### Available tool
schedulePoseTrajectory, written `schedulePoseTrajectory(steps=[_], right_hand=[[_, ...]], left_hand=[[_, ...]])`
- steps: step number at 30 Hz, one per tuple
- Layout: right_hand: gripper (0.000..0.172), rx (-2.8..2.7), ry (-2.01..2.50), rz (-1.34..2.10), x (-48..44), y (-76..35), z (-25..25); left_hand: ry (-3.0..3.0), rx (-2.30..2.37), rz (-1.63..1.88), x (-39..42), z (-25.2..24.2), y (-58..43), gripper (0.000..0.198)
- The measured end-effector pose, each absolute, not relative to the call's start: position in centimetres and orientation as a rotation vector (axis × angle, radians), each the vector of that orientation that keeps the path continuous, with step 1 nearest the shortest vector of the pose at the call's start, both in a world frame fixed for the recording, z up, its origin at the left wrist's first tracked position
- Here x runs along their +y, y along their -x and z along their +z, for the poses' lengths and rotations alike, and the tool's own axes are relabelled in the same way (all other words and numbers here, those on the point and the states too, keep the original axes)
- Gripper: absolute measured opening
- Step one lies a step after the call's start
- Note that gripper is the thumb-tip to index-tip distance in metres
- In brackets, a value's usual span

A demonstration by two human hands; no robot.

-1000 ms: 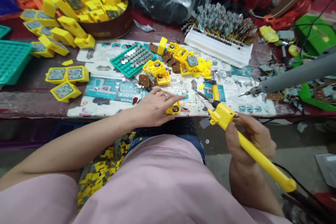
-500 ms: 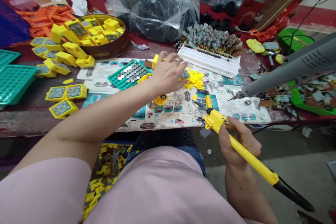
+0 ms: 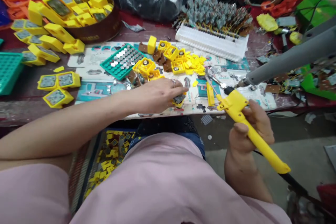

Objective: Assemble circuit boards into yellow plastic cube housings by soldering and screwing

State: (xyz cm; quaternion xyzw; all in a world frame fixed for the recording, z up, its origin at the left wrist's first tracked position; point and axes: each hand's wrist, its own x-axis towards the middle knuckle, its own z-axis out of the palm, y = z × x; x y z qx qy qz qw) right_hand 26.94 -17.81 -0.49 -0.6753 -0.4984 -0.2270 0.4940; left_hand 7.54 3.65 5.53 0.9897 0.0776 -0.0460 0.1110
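My left hand [image 3: 160, 94] is closed over a small yellow case [image 3: 179, 104] near the front of the printed sheet. A dark grey part shows at its fingertips, on top of the case; the fingers hide much of both. In my right hand [image 3: 252, 127] is a yellow soldering iron [image 3: 248, 129], its metal tip pointing up and left over the sheet. Beyond the left hand sit open yellow cases [image 3: 145, 64] with round cells inside. A teal tray [image 3: 106, 65] of button cells lies to their left. Small yellow flat pieces [image 3: 194, 63] are heaped further right.
A round tin [image 3: 97, 35] heaped with yellow cases stands at the back left. A white foam rack [image 3: 210, 46] carries wired grey parts. From the right, a grey power tool [image 3: 283, 63] reaches over the sheet. Green trays [image 3: 315, 85] hold wired boards.
My left hand has come back toward the front edge, onto the yellow case. My right hand has shifted slightly right with the soldering iron. The view has tilted down.
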Motion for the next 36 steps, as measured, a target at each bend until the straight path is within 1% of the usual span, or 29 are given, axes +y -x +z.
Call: schedulePoseTrajectory(steps=[1, 3, 7, 10, 14, 16, 17, 18, 19, 22, 23, 26, 30, 33, 36], right_hand=[[0.055, -1.206, 1.616, -0.517, -17.6, -26.7, -0.2], [0.053, -1.192, 1.542, -0.433, -16.9, -26.0, 0.3], [0.055, -1.166, 1.4, -0.337, -15.4, -24.5, 0.8], [0.056, -1.229, 1.416, -0.286, -14.9, -23.4, 0.4], [0.036, -1.394, 1.499, -0.094, -14.2, -22.4, -1.2], [0.024, -1.456, 1.469, -0.037, -13.5, -22.1, -2.2], [0.021, -1.495, 1.432, -0.018, -13.1, -22.0, -2.6], [0.021, -1.543, 1.394, 0.002, -12.6, -21.8, -2.9], [0.026, -1.593, 1.361, 0.032, -12.2, -21.7, -3.2], [0.05, -1.734, 1.345, 0.163, -11.1, -21.5, -3.7], [0.054, -1.769, 1.344, 0.204, -10.8, -21.5, -3.8], [0.057, -1.805, 1.302, 0.286, -10.2, -21.4, -3.9], [0.061, -1.827, 1.243, 0.222, -9.8, -21.5, -3.8], [0.062, -1.871, 1.228, 0.179, -9.7, -21.7, -3.5], [0.062, -1.907, 1.195, 0.172, -9.4, -22.1, -3.1]], left_hand=[[-2.87, 0.18, -0.146, 3.0, 4.9, -6.6, 0.041], [-2.802, 0.171, -0.1, 2.1, 3.6, -5.1, 0.035], [-2.769, 0.251, 0.138, 1.4, 1.8, -3.5, 0.031], [-2.867, 0.308, 0.328, 1.1, 1.4, -2.9, 0.026], [-2.933, 0.442, 0.46, 0.6, 0.6, -2.3, 0.018], [-2.907, 0.445, 0.526, 0.4, -0.2, -2.2, 0.017], [-2.892, 0.421, 0.578, 0.4, -0.7, -2.1, 0.017], [-2.878, 0.38, 0.64, 0.4, -1.1, -2.1, 0.017], [-2.865, 0.343, 0.688, 0.4, -1.5, -2.1, 0.018], [-2.819, 0.279, 0.732, 0.5, -2.1, -2.0, 0.019], [-2.794, 0.281, 0.713, 0.5, -2.2, -1.9, 0.019], [-2.671, 0.324, 0.704, 0.4, -2.0, -1.6, 0.02], [-2.465, 0.579, 0.733, 0.7, -1.0, -1.2, 0.021], [-2.319, 0.743, 0.617, 1.7, 0.3, -1.2, 0.024], [-2.354, 0.712, 0.409, 2.7, 1.7, -1.7, 0.027]])
